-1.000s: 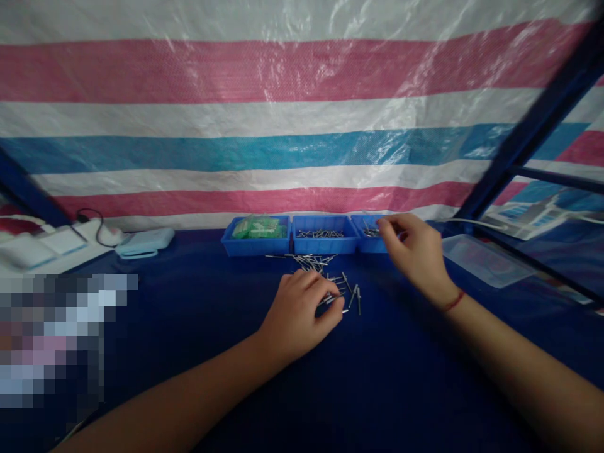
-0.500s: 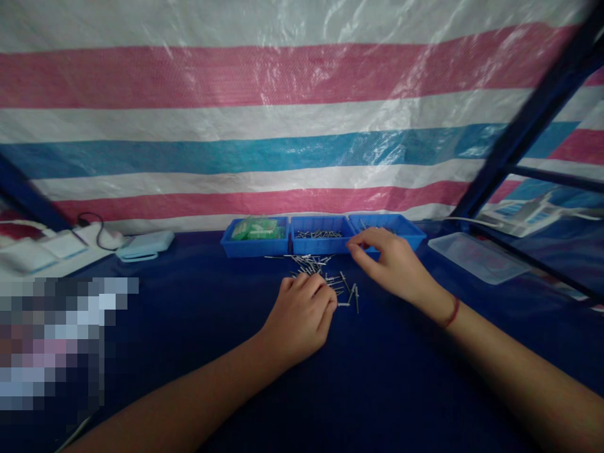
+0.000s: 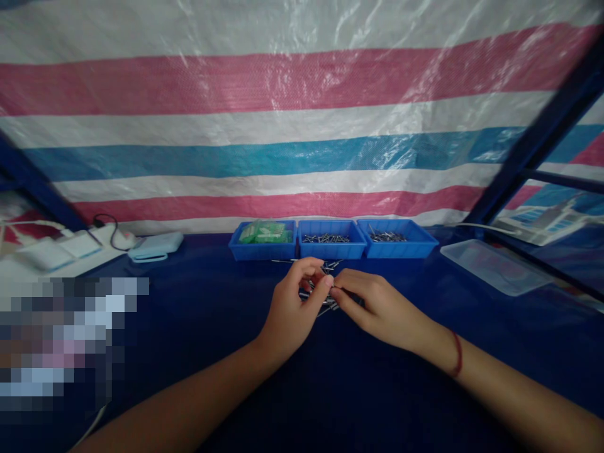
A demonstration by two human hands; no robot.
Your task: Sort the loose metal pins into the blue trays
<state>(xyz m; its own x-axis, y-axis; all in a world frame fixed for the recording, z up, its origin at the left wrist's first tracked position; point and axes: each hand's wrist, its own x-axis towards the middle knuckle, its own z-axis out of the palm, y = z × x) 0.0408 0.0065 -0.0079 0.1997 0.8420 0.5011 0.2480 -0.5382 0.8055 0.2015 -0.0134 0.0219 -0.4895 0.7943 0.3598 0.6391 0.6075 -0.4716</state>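
Observation:
My left hand (image 3: 295, 302) is closed in a pinch, with a thin metal blind rivet (image 3: 325, 270) partly showing at its fingertips. The fingertips of my right hand (image 3: 372, 299) are pinched together and meet the left thumb; they close on the same spot, and most of what they grip is hidden. Beneath both hands a loose pile of silver blind rivets (image 3: 326, 309) lies on the dark blue tabletop (image 3: 358, 390), largely covered by the fingers.
Behind the hands stand three blue trays: the left tray (image 3: 262, 253) holds green packets, the middle tray (image 3: 331, 250) and right tray (image 3: 401, 250) hold rivets. A clear plastic lid (image 3: 491, 267) lies right. Leftward are a light blue case (image 3: 155, 246) and a power strip (image 3: 111, 242).
My right hand has come away from the right tray, down and left to my left hand. My left hand has lifted off the pile and turned, thumb now showing. The view has shifted slightly.

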